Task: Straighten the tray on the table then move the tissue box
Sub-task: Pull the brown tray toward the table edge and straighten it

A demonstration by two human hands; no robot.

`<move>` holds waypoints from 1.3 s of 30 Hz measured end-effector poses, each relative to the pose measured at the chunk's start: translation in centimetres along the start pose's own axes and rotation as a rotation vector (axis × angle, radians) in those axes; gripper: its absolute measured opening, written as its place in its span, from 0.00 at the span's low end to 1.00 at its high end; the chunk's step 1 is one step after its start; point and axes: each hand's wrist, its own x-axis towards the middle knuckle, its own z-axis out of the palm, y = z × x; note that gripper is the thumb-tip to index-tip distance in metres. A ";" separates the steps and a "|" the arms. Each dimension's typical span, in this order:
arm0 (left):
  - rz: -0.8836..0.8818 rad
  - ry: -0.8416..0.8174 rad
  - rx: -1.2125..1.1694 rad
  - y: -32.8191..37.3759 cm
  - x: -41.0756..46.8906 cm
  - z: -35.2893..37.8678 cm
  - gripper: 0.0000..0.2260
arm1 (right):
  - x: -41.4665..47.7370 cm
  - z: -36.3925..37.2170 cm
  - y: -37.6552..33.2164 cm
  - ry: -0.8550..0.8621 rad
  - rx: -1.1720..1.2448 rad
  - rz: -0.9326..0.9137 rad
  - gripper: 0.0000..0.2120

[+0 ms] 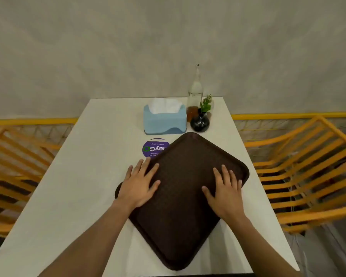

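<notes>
A dark brown tray lies on the white table, turned about 45 degrees so one corner points at me and one at the far end. My left hand rests flat on the tray's left corner, fingers spread. My right hand lies flat on its right part, fingers spread too. Neither hand grips anything. A light blue tissue box, white tissue sticking out of its top, stands at the far end just beyond the tray's far corner.
A round purple sticker lies on the table, partly under the tray. A black vase with a green sprig and a clear glass bottle stand right of the tissue box. Orange slatted chairs flank the table.
</notes>
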 end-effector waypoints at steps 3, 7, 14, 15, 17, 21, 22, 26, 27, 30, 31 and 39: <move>-0.035 -0.045 0.002 -0.6 -0.2 0.7 0.33 | -0.6 0.7 1.1 -0.053 -0.078 0.038 0.37; -0.045 0.030 0.003 -0.5 -1.8 2.0 0.32 | -1.5 1.3 1.8 -0.032 -0.101 0.027 0.39; -0.120 0.066 -0.005 -0.4 -4.6 2.9 0.31 | -1.8 1.5 1.9 -0.024 -0.129 -0.058 0.39; -0.142 0.063 -0.004 -0.5 -5.1 2.9 0.31 | -1.7 1.5 1.7 -0.031 -0.132 -0.074 0.39; -0.184 0.063 -0.013 -0.7 -6.3 2.8 0.31 | -1.4 1.6 1.0 -0.048 -0.140 -0.103 0.39; -0.253 0.077 -0.044 -2.0 -8.9 2.6 0.31 | -1.1 2.1 -0.9 -0.059 -0.129 -0.175 0.38; -0.264 0.068 -0.044 -2.5 -9.5 2.6 0.31 | -1.0 2.2 -1.5 -0.063 -0.130 -0.192 0.38; -0.289 0.052 -0.060 -5.3 -11.8 2.2 0.33 | -0.5 3.0 -4.5 -0.095 -0.122 -0.237 0.38; -0.293 0.053 -0.065 -6.1 -12.3 2.0 0.33 | -0.4 3.2 -5.3 -0.101 -0.122 -0.247 0.38; -0.313 0.063 -0.076 -8.6 -13.6 1.8 0.33 | 0.5 4.1 -8.0 -0.107 -0.112 -0.279 0.36; -0.323 0.068 -0.083 -9.4 -14.0 1.7 0.33 | 0.8 4.3 -8.9 -0.103 -0.102 -0.289 0.35; -0.363 0.054 -0.035 -15.0 -17.1 0.8 0.33 | 3.6 5.9 -15.9 -0.066 -0.092 -0.352 0.27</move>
